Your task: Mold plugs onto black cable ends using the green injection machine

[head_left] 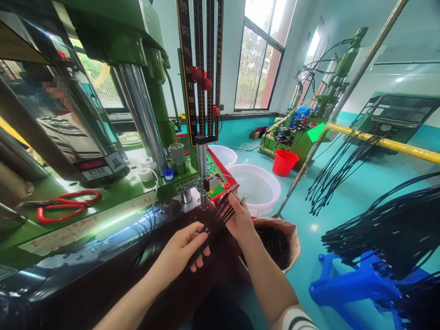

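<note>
A small bundle of black cables (pixel 216 220) runs slantwise between my two hands, in front of the green machine's metal bed. My left hand (pixel 190 245) is closed round its lower part, thumb on top. Higher up and to the right, my right hand (pixel 238 217) grips the bundle near its upper ends, where thin tips (pixel 243 200) stick out past the fingers. The exact number of cables cannot be made out. Just beyond my hands stands a vertical metal post (pixel 202 178) of the machine, beside a red-framed control panel (pixel 215 172).
Red-handled scissors (pixel 68 205) lie on the green machine at left. A paper-lined container (pixel 294 243) with dark contents stands right of my right forearm. White tubs (pixel 257 188) and a red bucket (pixel 285 162) sit beyond. Black cables (pixel 385 224) lie over a blue stool (pixel 343 291); others hang from a yellow rail (pixel 398 144).
</note>
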A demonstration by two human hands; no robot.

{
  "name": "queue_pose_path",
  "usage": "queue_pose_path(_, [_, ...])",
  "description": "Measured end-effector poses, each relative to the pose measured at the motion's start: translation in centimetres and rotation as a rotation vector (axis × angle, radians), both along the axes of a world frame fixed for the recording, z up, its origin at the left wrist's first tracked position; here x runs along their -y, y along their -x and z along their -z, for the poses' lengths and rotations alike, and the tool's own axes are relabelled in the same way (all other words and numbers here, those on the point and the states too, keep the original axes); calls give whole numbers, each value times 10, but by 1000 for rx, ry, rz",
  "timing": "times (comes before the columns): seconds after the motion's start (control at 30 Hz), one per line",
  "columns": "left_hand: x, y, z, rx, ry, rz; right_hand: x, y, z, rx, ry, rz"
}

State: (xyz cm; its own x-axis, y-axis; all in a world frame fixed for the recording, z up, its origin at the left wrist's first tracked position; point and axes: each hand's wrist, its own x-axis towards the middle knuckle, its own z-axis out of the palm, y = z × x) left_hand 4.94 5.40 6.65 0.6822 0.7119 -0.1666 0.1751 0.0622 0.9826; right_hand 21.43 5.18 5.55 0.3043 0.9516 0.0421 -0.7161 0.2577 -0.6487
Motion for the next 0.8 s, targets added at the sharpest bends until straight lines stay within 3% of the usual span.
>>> queue_pose_path(0.13, [17, 1, 15, 115, 251, 22, 10, -1, -5, 257, -86, -347])
queue_pose_path(0.27, [49, 6, 39, 286, 579, 181, 24, 9, -1, 424, -120, -721])
queue_pose_path(0.33, [62, 8, 48, 413, 617, 74, 32, 20, 8, 483, -52, -933])
queue_pose_path(0.4, [70, 7, 53, 484, 597, -143, 35, 31, 18, 503, 62, -1099])
queue_pose_path(0.47, [73, 6, 55, 500, 579, -289, 33, 40, 26, 459, 113, -1128])
queue_pose_path(0.6, [71, 2, 59, 473, 555, -333, 5, 45, 19, 416, -41, -931])
queue_pose_path(0.67, [68, 0, 61, 456, 562, -320, -12, 45, 7, 579, -127, -963])
queue_pose_path(0.8, [60, -2, 59, 474, 579, -314, -29, 45, -14, 1028, -263, -1212])
